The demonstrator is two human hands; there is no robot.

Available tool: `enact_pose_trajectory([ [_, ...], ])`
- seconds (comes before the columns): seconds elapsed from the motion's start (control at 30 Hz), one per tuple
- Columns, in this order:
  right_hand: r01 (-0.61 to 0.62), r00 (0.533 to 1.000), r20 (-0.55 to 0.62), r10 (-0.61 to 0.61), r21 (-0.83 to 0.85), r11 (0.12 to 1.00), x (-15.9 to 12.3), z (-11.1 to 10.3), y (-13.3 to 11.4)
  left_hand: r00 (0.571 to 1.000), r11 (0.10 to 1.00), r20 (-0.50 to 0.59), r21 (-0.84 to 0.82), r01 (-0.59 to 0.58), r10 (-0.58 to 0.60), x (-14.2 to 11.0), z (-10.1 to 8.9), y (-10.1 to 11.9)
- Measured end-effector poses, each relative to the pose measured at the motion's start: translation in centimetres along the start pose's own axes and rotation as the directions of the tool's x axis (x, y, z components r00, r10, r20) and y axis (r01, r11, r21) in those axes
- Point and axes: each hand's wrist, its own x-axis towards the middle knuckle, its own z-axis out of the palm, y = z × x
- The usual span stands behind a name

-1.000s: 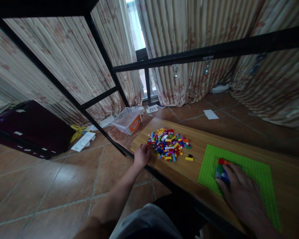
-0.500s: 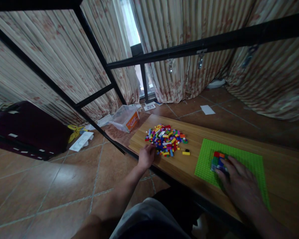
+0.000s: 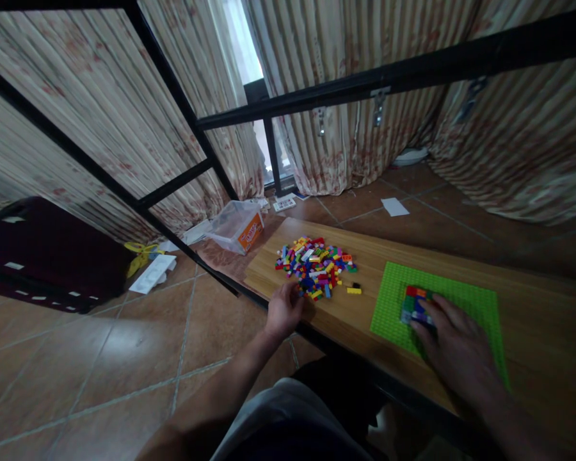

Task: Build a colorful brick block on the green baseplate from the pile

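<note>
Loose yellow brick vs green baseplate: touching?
Apart. The head view shows a bare strip of wooden tabletop between the yellow brick and the near side of the green baseplate.

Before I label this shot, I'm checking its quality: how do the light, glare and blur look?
Head view: dim overall, but the window is washed out nearly white; head view: a pale glare patch on the floor; head view: the block by the right hand looks soft, its finer edges hard to make out.
</note>
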Motion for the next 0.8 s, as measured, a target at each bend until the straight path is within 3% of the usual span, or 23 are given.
enact_pose_trajectory([
  [0.17, -0.028, 1.0, -0.003, 0.028, 0.019, 0.999, 0.1, 0.0, -0.2, 1.0, 1.0, 0.004, 0.013, -0.005, 0.005, 0.4, 0.5, 0.3],
  [0.53, -0.185, 0.981, -0.03, 0.192, 0.162, 0.969, 1.0, -2.7, 0.7, 0.998, 0.998, 0.017, 0.021, -0.058, 0.058, 0.6, 0.2, 0.7],
  [0.8, -0.164, 0.986, -0.006, 0.168, 0.177, 0.97, 0.8, -2.6, 0.6, 0.998, 0.997, 0.048, 0.063, -0.041, 0.038, 1.1, 0.5, 1.3],
])
